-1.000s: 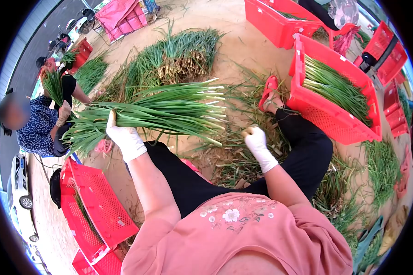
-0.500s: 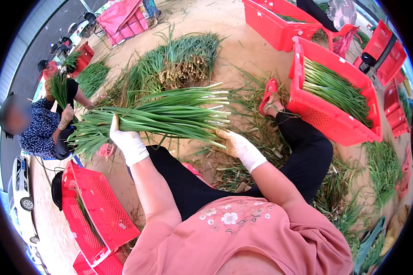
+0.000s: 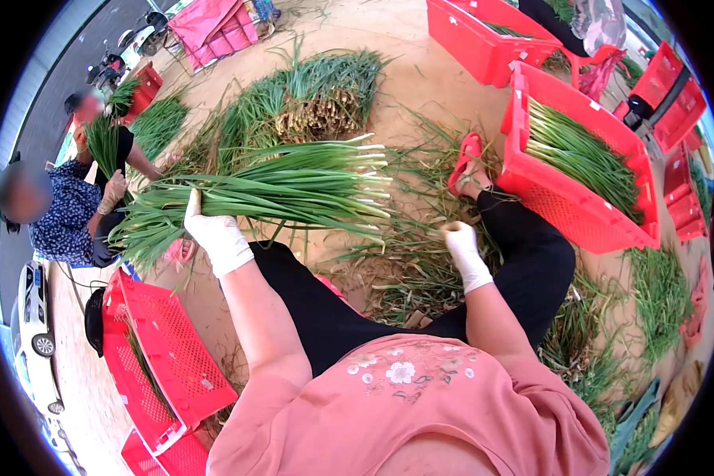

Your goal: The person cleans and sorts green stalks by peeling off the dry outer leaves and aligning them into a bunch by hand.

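Observation:
A thick bunch of garlic chives (image 3: 293, 186), long green leaves with pale cut stems, lies sideways above my lap, stems to the right. My left hand (image 3: 214, 232), in a whitish glove, is closed around its leafy part from below, thumb over the leaves. My right hand (image 3: 462, 244), gloved too, is apart from the bunch, right of the stem ends. Its fingers are curled together; whatever is in them is too small to make out. Beneath it, loose leaves and trimmings (image 3: 420, 274) litter the ground.
A heap of chives (image 3: 317, 99) lies ahead. To the right stands a red crate (image 3: 579, 202) of chives, with another red crate (image 3: 484, 47) beyond. At lower left are red crates (image 3: 166, 349). A co-worker (image 3: 63, 214) at left holds a bunch; another person sits behind.
My right hand has left the stem ends and moved to the right, its fingers now curled. The bunch stays in my left hand, shifted slightly left.

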Tool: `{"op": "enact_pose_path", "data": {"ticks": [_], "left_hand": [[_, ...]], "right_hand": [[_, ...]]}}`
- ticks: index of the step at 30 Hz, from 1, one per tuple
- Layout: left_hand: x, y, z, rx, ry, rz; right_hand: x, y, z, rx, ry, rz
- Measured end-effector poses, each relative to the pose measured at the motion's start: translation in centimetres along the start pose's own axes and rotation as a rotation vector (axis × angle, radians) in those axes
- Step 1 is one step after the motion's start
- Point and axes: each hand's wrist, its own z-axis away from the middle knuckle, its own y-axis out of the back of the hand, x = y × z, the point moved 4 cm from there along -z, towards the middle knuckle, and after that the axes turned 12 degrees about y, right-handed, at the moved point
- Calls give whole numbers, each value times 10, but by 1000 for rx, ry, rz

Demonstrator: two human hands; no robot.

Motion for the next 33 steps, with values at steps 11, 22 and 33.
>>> {"op": "enact_pose_path", "data": {"ticks": [11,22,33], "left_hand": [[0,15,-9,73,-16,-40],[11,11,-2,150,-70,-44],[4,-4,14,147,-70,-288]], "right_hand": [[-154,-61,38,-288,601,33],[-68,9,15,114,447,773],[-163,-75,31,59,1025,339]]}}
